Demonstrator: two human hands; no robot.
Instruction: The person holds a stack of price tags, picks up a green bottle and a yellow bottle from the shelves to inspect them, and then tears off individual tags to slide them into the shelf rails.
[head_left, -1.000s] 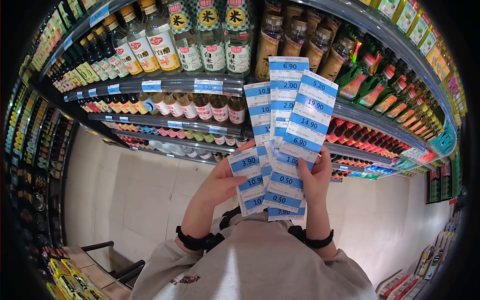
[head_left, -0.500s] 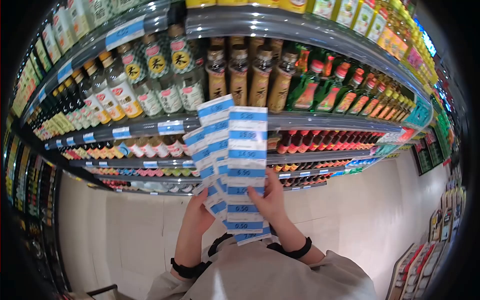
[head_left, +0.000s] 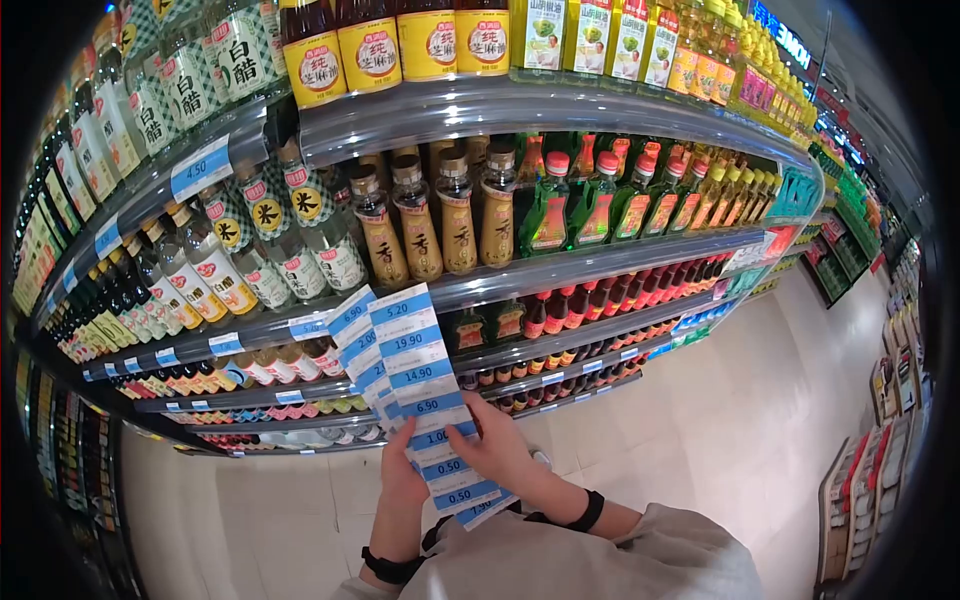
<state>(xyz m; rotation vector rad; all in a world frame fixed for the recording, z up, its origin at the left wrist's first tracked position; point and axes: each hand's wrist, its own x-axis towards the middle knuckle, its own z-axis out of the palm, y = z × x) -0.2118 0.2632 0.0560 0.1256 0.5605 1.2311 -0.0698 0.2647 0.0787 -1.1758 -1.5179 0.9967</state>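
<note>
Several long strips of blue-and-white price labels (head_left: 415,372) fan out in front of me, the frontmost printed with prices such as 5.20, 19.90 and 14.90. My left hand (head_left: 402,478) is closed on the strips at their lower left edge, its fingers mostly hidden behind the paper. From the right side, my right hand (head_left: 497,447) grips the front strip, thumb on its face and fingers behind. Just beyond the strips' top ends runs a shelf edge (head_left: 560,272) below gold-labelled bottles (head_left: 458,222).
Shelves of bottles curve across the view, with clear vinegar bottles (head_left: 240,50) at upper left and green bottles (head_left: 597,198) right of centre. A price tag (head_left: 201,168) sits on the left shelf edge. Pale floor tiles (head_left: 690,440) lie below; another display (head_left: 850,500) stands far right.
My view has tilted upward, showing more of the top shelf. The strips and both hands now appear lower and further left, with the rear strips fanned less widely. Both hands keep their hold.
</note>
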